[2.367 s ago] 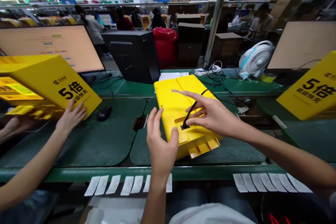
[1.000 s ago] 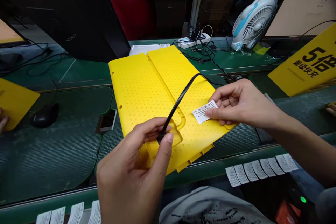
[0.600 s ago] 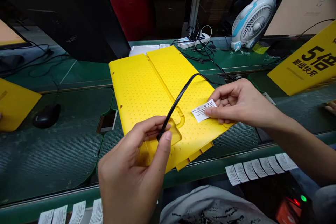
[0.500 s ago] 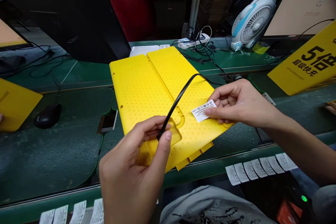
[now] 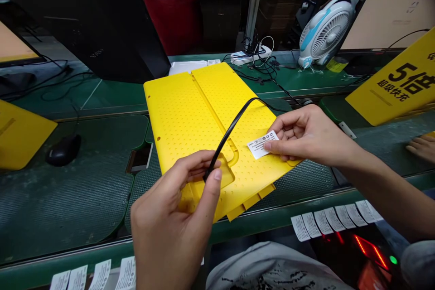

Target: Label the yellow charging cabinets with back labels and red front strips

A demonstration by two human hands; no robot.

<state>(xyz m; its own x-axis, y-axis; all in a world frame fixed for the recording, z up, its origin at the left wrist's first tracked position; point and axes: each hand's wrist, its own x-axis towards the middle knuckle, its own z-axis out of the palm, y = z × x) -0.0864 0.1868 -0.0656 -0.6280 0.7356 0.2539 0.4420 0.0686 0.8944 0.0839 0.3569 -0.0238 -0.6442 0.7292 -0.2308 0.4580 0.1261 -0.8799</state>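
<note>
A yellow plastic panel (image 5: pixel 180 108) with a bumpy surface, a long groove and a shallow recess lies in front of me on the green line. My left hand (image 5: pixel 176 208) is closed near the recess, pinching a black cable (image 5: pixel 231 129) between thumb and fingers. From there the cable arcs up over the panel and passes behind my right hand (image 5: pixel 302 136). That hand pinches a small white printed label (image 5: pixel 261 144) by its right end, just over the panel's surface. The cable's end inside my left hand is hidden.
Rows of white labels (image 5: pixel 335 219) hang along the near edge, right and left. A black mouse (image 5: pixel 63 150) and another yellow panel (image 5: pixel 23 136) are at left. Behind stand a power strip (image 5: pixel 251 55), a fan (image 5: pixel 328 31) and a dark monitor (image 5: pixel 95 22). Another person's hand (image 5: pixel 422 148) shows at right.
My hands, the cable and the label hold almost the same positions. Red light now shows on the dark device at lower right, and more of the other person's hand is visible.
</note>
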